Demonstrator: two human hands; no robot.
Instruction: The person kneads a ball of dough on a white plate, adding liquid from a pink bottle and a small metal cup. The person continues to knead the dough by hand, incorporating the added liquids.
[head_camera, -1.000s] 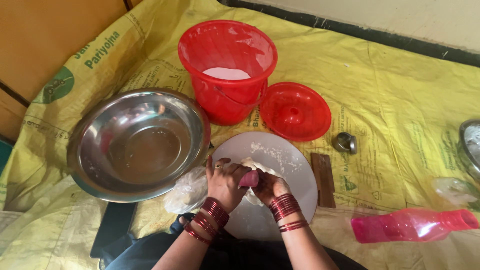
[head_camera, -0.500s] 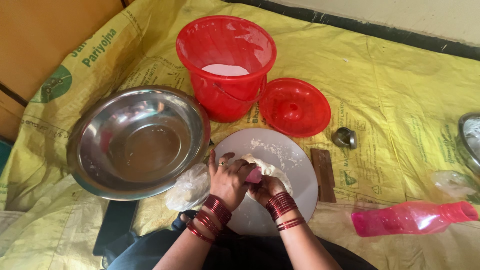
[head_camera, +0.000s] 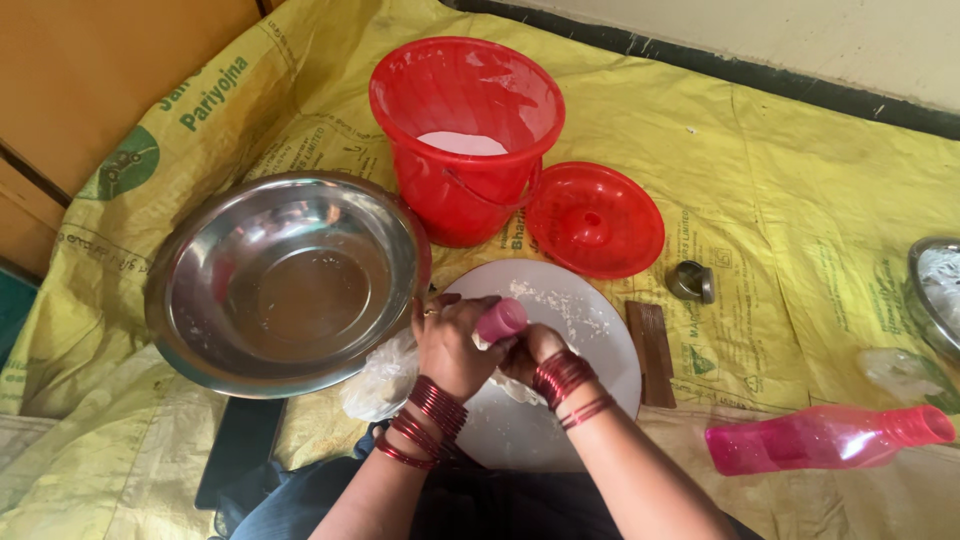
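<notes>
since the previous second both hands have drawn nearer the body on the round white board (head_camera: 600, 330), so rolling of the white dough (head_camera: 515, 385) continues. left hand (head_camera: 452, 345) and right hand (head_camera: 530, 352), wrists together, fingers curled around the pink rolling pin (head_camera: 500, 320).

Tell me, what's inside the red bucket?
Inside the red bucket there is something white and flat, like flour or powder, lying low at the bottom. Only its top shows; the bucket's front wall hides how deep it goes and anything underneath it.
</notes>
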